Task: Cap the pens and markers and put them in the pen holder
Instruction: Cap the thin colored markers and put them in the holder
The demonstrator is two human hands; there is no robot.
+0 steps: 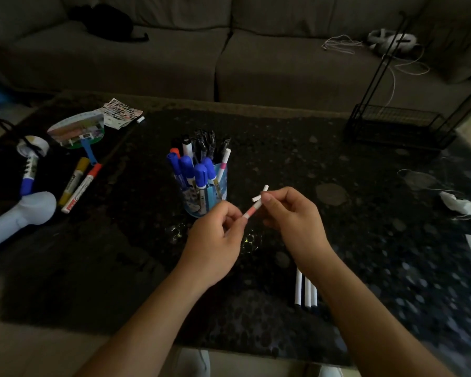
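Above the dark table, my left hand (218,235) pinches the lower end of a slim white pen with a pink band (252,211). My right hand (291,213) pinches its upper end, where a white cap with a clip (260,194) sticks out past my fingers. Just behind my hands stands the blue pen holder (215,194), filled with several blue-capped markers and black pens. Three white pens (306,291) lie on the table under my right forearm. A yellow marker (74,180) and a red-capped marker (82,187) lie at the left.
A white handheld device (19,219), a tape roll (33,145), a blue-capped marker (29,175), a hand fan (76,130) and a sticker sheet (121,112) lie at the left. A black wire rack (397,126) stands far right. Crumpled white paper (460,204) lies at the right. A sofa is behind.
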